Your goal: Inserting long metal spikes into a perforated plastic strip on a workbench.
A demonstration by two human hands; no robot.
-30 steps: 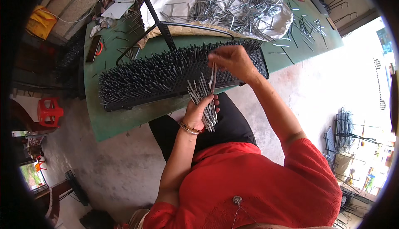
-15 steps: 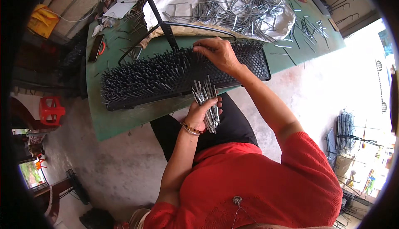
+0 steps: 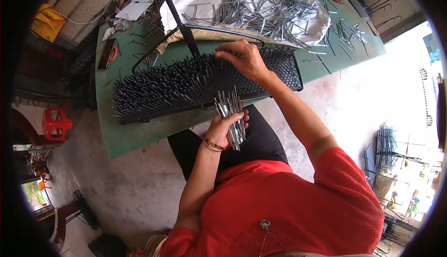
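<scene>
Many rods (image 3: 226, 107); within left fingers (image 3: 245, 116)

Rack (image 3: 281, 73) set on table (image 3: 125, 138) nr front edge, rods (image 3: 158, 84) stood mostly in its L part. Sheet (image 3: 193, 0) spread behind, w/ loose rods (image 3: 274, 10) on top. Rod bundle (image 3: 227, 103) held in L hand (image 3: 222, 127) before rack; R hand (image 3: 244, 61) held over it. Stool (image 3: 57, 124) placed L of table.

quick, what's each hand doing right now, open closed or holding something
Left hand: closed around a bundle of rods.
Right hand: fingers bent at the rack; cannot tell if it grips a rod.
</scene>
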